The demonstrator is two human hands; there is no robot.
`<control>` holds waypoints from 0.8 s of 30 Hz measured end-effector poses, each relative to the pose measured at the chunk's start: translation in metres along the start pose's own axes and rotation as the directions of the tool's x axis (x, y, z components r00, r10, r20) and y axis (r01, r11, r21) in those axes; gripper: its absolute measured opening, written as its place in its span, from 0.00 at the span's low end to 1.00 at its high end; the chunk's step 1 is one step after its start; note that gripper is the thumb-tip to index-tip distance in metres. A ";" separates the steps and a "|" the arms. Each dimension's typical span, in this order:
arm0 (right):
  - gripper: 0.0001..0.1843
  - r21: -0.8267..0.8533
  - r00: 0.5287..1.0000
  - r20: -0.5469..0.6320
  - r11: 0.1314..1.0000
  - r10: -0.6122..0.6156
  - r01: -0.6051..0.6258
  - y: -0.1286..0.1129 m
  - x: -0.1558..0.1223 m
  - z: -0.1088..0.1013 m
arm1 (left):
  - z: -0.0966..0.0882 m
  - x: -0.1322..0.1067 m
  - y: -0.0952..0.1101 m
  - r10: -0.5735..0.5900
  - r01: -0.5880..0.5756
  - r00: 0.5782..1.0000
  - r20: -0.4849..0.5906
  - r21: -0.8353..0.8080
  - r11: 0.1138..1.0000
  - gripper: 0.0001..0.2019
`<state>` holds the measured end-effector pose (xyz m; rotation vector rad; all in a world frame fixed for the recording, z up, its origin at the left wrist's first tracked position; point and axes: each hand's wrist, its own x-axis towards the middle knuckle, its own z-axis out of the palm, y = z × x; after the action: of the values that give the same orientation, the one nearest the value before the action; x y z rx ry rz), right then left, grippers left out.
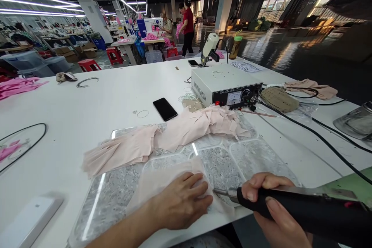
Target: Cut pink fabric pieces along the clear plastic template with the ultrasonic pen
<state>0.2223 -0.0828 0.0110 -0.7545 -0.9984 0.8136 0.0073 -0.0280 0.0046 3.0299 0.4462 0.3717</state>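
Observation:
A thin pale pink fabric piece lies on a clear-topped, grey-patterned board at the table's front edge. My left hand presses down on this fabric, its fingers bent and close together; the thumb is hidden. In my right hand is a black hand tool with a slim metal tip, the fingers wrapped round its body. The tip points left and meets the fabric's right side, just beside my left fingertips. Behind both hands, a long overlapping row of pale pink fabric pieces spans the board.
A phone and a metal control box with a dial stand behind the fabric row. A black cable runs from the box to the right. A white box is at front left, a glass container at right. People work beyond.

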 end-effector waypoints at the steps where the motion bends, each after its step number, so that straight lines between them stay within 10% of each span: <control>1: 0.02 0.011 1.000 -0.012 1.000 0.005 -0.005 -0.001 -0.001 -0.002 | 0.000 0.000 0.000 -0.002 0.002 1.000 -0.003 -0.001 1.000 0.10; 24: 0.02 -0.003 1.000 -0.004 1.000 0.022 -0.022 -0.010 -0.007 -0.005 | 0.001 0.000 0.000 -0.028 0.028 1.000 0.002 -0.036 0.999 0.10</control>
<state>0.2273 -0.0941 0.0145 -0.7704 -0.9897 0.8299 0.0075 -0.0280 0.0037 2.9852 0.4766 0.3721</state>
